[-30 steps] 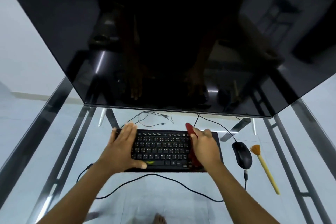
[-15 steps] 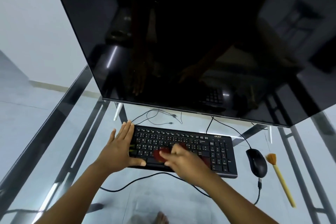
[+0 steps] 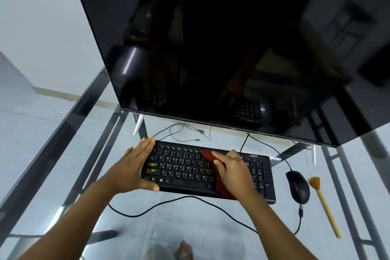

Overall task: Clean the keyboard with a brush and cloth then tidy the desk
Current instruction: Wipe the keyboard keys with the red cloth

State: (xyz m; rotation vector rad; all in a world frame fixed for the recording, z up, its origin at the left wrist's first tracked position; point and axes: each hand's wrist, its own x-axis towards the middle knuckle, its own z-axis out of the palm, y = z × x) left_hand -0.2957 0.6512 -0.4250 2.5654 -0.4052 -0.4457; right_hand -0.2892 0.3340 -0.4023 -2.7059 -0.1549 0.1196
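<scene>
Glass makes up the desk (image 3: 135, 226), pale floor showing through it, and a dark monitor (image 3: 221, 48) rises beyond both hands. The step in hand looks like the cloth wipe of the keyboard (image 3: 185, 171). To do it well, I would draw the cloth in straight passes along the key rows with light, even pressure, so keys are not snagged or pushed hard, and hold the board braced so it cannot slide on the glass. The left hand (image 3: 130, 167) does that bracing: fingers straight and together along the keyboard's left end, thumb against its front edge, holding nothing. The right hand (image 3: 234, 173) lies spread over the red cloth (image 3: 221, 186), fingers fairly straight, pressing it flat onto the keys just left of the number pad; cloth shows past the fingertips and under the wrist. Outboard of the right hand sit the mouse (image 3: 298, 187) and, farther out, the brush (image 3: 325, 207), untouched.
</scene>
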